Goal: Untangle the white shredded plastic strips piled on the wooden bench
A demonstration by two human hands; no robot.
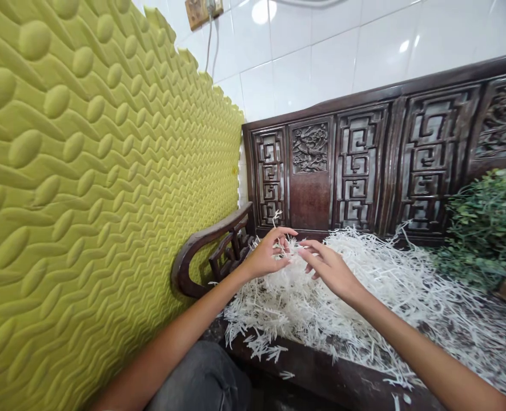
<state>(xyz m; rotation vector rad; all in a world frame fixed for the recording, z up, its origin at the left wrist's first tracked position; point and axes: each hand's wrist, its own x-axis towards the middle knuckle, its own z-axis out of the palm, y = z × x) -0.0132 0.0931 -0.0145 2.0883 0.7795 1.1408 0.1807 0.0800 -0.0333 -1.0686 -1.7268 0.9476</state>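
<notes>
My L hand and R hand are close together over the far-left end of the white paper shreds, heaped on a dark wood counter. L fingers curled, strands caught betw them; can't tell if clamped. R fingers loosely apart, tips at shreds, no hold seen. Shreds mostly one heap, loose strands strewn to near edge & right. Carved lattice back panel on far side; curved wood armrest left; yellow-green sculpted foam wall panel beyond it; leafy greenery far right.
</notes>
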